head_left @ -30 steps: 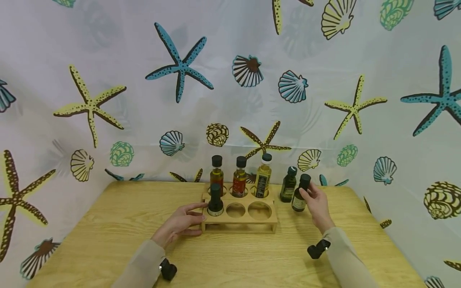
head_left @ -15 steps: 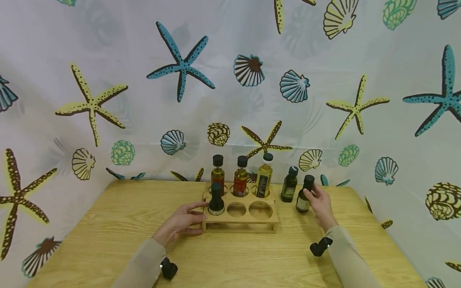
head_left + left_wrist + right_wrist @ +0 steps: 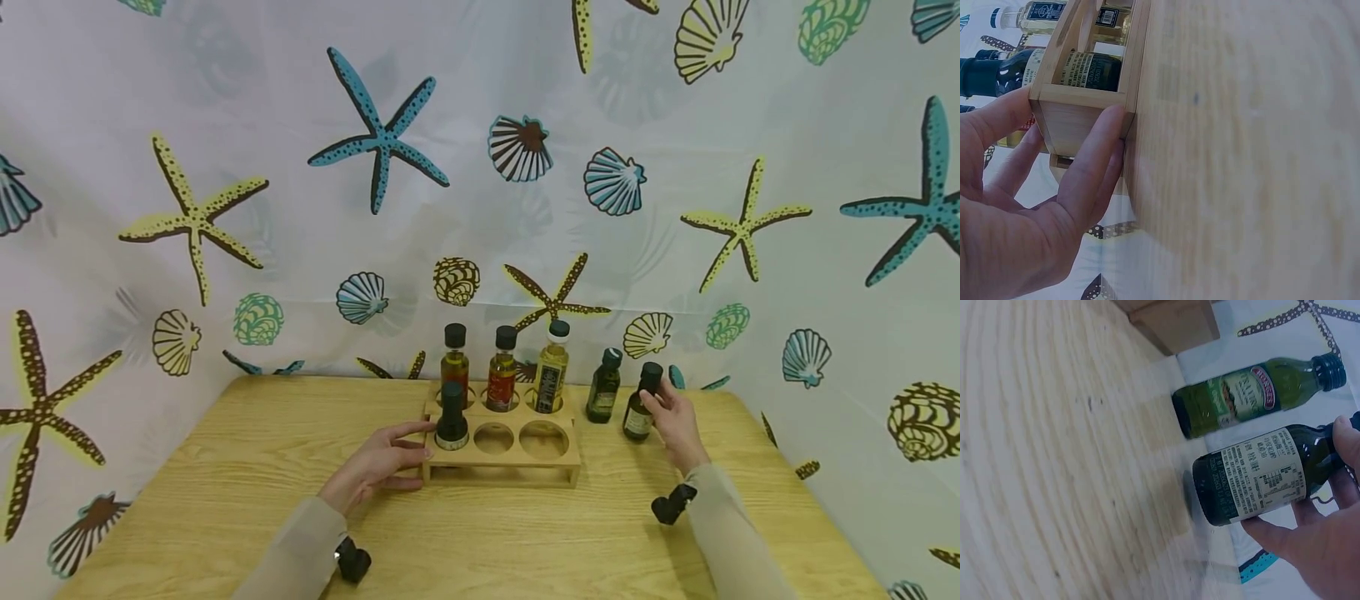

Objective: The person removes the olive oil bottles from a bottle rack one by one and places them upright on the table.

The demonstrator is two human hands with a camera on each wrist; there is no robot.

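In the head view my right hand (image 3: pixel 678 425) holds a small dark glass bottle (image 3: pixel 637 417) by its neck, thumb and fingers about it. Its pale printed label (image 3: pixel 1266 472) faces the right wrist camera. Whether its base touches the table, I cannot tell. Left of it stands a green olive oil bottle (image 3: pixel 603 387), apart from my hand. My left hand (image 3: pixel 378 465) touches the left end of a two-tier wooden bottle rack (image 3: pixel 502 475), its fingers fairly straight against the end panel (image 3: pixel 1082 128). A dark bottle with a tall black cap (image 3: pixel 452 417) sits in the front-left hole.
Three oil bottles stand in the rack's back row: one at left (image 3: pixel 454 367), a red-labelled one (image 3: pixel 502 371) and a yellow one (image 3: pixel 551 375). Two front holes hold no bottle. Behind the wooden table (image 3: pixel 495 542) hangs a starfish-and-shell curtain (image 3: pixel 465 225).
My right hand and the small dark bottle have moved a little to the right, away from the olive oil bottle. My left hand stays at the rack.
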